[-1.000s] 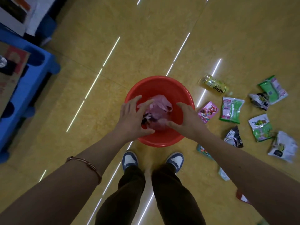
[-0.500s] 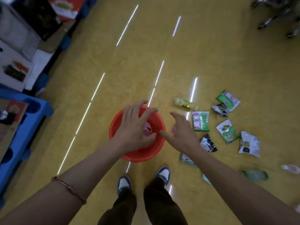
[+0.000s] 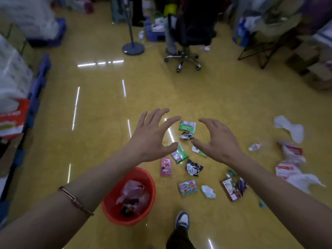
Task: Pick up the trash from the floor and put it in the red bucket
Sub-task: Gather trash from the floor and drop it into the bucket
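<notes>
The red bucket stands on the yellow floor at lower centre-left, with a crumpled pink bag and dark scraps inside. My left hand and my right hand are raised side by side in the air, fingers spread, holding nothing. Below and beyond them lies scattered trash: a green packet, a pink packet, a crumpled black-and-white wrapper, a teal packet, a white wad and a brown carton.
More white and red-white bags and a small plastic bottle lie at the right. An office chair and a round stand base stand farther off. Blue crates with stacked goods line the left side.
Both hands let go of the pink bag in the bucket and rose out of it, open. The view lifted from straight down to look across the floor, and the bucket dropped to the lower left.
</notes>
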